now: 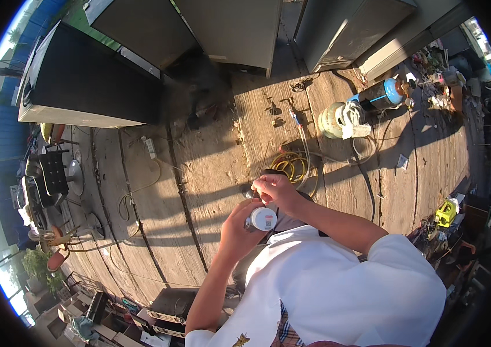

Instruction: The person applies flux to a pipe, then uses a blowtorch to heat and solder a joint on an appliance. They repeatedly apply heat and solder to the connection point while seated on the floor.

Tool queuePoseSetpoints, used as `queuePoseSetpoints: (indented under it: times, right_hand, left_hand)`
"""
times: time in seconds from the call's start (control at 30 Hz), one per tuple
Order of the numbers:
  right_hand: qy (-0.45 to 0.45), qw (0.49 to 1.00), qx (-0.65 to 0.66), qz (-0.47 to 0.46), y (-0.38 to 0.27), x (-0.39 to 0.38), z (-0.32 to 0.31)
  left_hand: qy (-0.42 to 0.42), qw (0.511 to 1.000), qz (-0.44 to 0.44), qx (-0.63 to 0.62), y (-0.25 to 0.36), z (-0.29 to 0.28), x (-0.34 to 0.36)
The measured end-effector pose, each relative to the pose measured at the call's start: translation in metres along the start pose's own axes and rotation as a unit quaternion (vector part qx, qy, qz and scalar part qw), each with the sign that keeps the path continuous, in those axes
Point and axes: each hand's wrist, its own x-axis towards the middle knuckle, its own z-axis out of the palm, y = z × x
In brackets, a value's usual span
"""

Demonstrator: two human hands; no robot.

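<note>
White tub (264, 219): resting in the left hand (236, 230), probably feeling light, stiff, slippery; its side likely offering the best hold.
Left hand: wrapping the tub's side.
Right hand (278, 192): pinching just beyond the tub; on what, I'm not managing to see.
Yellow hose (303, 168): coiling farther beyond the tub.

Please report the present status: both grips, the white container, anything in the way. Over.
Left grip around white container, round end up. Right grip close beside it; what it holds, unclear. Yellow hose coiled on planks beyond.
</note>
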Motion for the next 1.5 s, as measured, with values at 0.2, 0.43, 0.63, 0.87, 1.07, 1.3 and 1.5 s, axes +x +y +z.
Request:
queuePoseSetpoints:
  times: [0.2, 0.43, 0.63, 0.87, 1.07, 1.3, 1.5]
  right_hand:
    - [0.205, 0.977, 0.058, -0.034, 0.024, 0.115, -0.015]
    - [0.256, 0.964, 0.076, -0.011, 0.035, 0.281, -0.082]
    - [0.291, 0.953, 0.078, -0.017, 0.055, 0.403, -0.176]
    - [0.438, 0.805, -0.392, 0.074, 0.103, 0.416, -0.278]
    - [0.362, 0.909, -0.187, 0.086, 0.124, 0.401, -0.268]
    - [0.298, 0.818, -0.462, 0.169, 0.229, 0.469, -0.333]
    - [0.273, 0.826, -0.476, 0.128, 0.297, 0.584, -0.356]
  left_hand:
    - [0.039, 0.999, -0.025, 0.025, -0.046, -0.033, 0.077]
    - [0.065, 0.994, -0.077, 0.028, -0.109, -0.065, 0.175]
    - [0.092, 0.990, -0.090, -0.061, -0.164, -0.068, 0.294]
    - [-0.052, 0.995, 0.045, 0.071, -0.201, -0.066, 0.423]
    - [-0.108, 0.990, -0.080, -0.049, -0.283, -0.019, 0.495]
    - [-0.114, 0.989, -0.074, -0.054, -0.407, 0.062, 0.589]
    - [-0.093, 0.995, -0.025, 0.003, -0.523, 0.105, 0.665]
